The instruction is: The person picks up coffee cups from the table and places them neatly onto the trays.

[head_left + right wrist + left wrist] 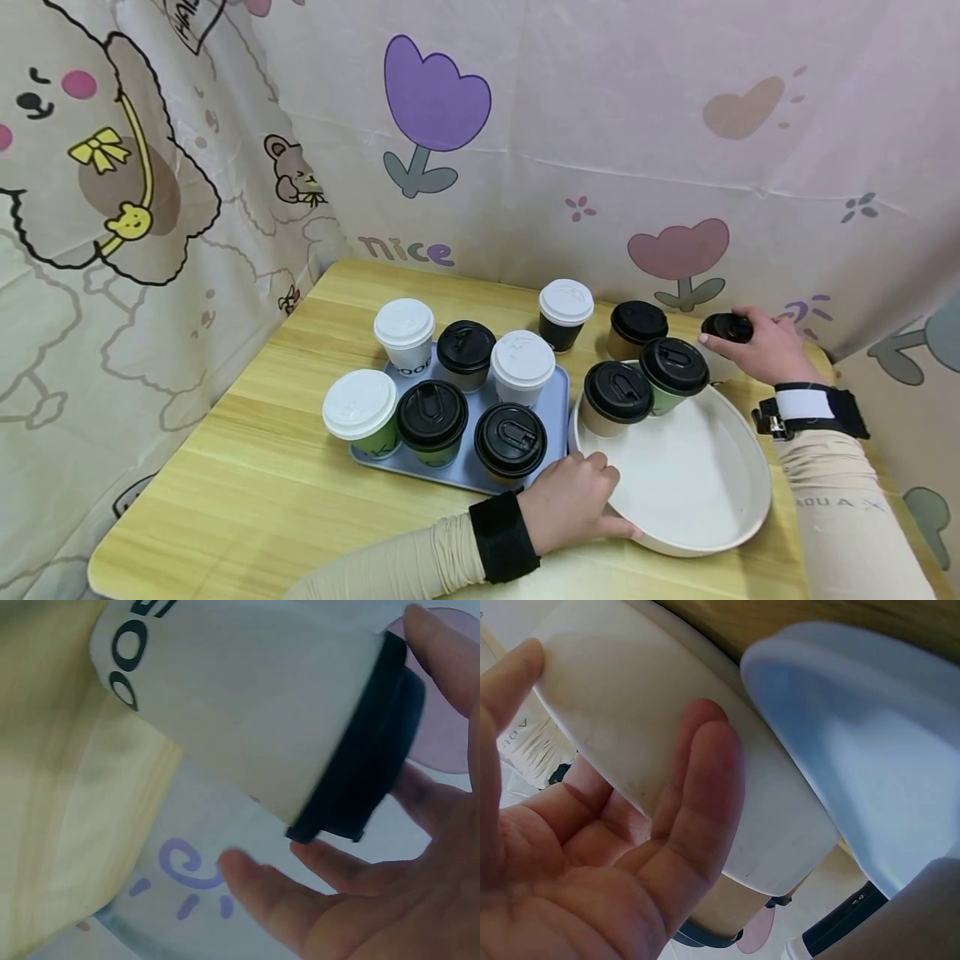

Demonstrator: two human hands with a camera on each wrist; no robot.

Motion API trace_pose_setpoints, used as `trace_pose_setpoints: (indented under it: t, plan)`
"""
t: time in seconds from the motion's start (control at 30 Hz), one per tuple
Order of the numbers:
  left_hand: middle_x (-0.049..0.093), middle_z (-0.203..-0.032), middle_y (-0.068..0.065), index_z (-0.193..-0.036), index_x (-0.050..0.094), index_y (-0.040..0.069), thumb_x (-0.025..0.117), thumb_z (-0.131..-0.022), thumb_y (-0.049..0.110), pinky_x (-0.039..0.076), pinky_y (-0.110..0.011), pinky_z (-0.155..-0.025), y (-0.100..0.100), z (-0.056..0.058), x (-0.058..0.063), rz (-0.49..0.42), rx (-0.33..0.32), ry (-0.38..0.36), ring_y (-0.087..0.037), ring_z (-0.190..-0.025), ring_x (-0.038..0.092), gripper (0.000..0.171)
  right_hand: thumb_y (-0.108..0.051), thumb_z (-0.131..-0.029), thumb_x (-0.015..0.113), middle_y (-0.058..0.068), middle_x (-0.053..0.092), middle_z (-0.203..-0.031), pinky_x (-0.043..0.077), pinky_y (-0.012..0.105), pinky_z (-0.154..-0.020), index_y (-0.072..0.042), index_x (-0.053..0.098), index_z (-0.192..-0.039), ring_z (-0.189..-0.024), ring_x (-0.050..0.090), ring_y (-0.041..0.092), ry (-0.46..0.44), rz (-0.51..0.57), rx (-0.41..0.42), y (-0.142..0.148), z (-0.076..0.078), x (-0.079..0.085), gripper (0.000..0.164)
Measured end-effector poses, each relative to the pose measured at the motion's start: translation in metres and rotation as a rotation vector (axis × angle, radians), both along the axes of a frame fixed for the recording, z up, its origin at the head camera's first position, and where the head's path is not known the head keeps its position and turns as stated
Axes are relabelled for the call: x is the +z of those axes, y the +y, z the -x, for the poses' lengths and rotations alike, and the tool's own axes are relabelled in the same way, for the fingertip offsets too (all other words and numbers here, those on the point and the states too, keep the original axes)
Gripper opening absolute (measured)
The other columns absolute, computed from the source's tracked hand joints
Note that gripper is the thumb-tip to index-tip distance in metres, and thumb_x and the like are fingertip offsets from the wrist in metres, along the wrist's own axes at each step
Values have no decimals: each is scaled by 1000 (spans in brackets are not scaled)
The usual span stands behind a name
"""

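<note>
A white paper cup (247, 697) with a black lid (727, 327) and dark lettering stands at the table's back right. My right hand (776, 346) is around that lid, its fingers spread apart in the right wrist view with gaps showing beside the lid. At the front left of a round white tray (697, 475), my left hand (570, 500) touches the outer wall with loosely bent fingers and an extended thumb. Inside this tray, toward its back left, are a brown cup (618, 392) and a green cup (675, 367), both black-lidded.
A blue tray (557, 417) left of the round one bears several cups with white or black lids. Behind the trays stand a black cup (566, 312) with a white lid and a brown cup (637, 325) with a black lid. A printed curtain (525, 200) borders the table's back.
</note>
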State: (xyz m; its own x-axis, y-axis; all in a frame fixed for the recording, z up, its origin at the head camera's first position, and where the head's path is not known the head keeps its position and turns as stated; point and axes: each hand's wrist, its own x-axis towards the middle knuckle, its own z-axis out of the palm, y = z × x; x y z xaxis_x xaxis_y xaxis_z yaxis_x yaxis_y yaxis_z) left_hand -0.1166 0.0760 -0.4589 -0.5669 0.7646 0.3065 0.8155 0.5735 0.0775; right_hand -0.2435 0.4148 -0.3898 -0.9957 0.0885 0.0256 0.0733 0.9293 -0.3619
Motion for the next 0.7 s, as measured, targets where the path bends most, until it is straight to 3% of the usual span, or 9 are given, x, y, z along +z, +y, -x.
trace_pose_setpoints:
  t: [0.13, 0.27, 0.5, 0.7]
  plan:
    - [58, -75, 6, -79, 67, 18, 71, -85, 70, 42, -17, -48, 1, 0, -1, 1, 5, -26, -7, -61, 56, 53, -56, -97, 63, 48, 37, -141, 40, 73, -94, 9, 28, -153, -120, 43, 64, 2, 86, -1, 1, 0, -4, 93]
    - [57, -75, 6, -78, 67, 18, 71, -85, 70, 41, -17, -48, 1, -1, 0, -10, 0, -18, -7, -61, 55, 53, -46, -98, 63, 47, 33, -145, 37, 72, -98, 8, 25, -155, -125, 40, 62, 14, 166, -3, 0, 3, -10, 87]
    - [56, -73, 7, -77, 66, 18, 70, -85, 71, 40, -16, -47, 1, -1, -1, -25, -3, 27, -7, -60, 55, 53, -43, -95, 67, 47, 35, -140, 39, 72, -94, 2, 26, -153, -124, 37, 62, 54, 170, -52, -2, 8, -20, 84]
    - [57, -73, 6, -77, 66, 18, 70, -85, 71, 40, -17, -47, 1, 0, -2, -16, -6, 25, -7, -60, 55, 53, -42, -95, 71, 40, 33, -148, 35, 71, -98, 1, 30, -155, -130, 32, 59, 116, 241, -70, -4, 4, -26, 84]
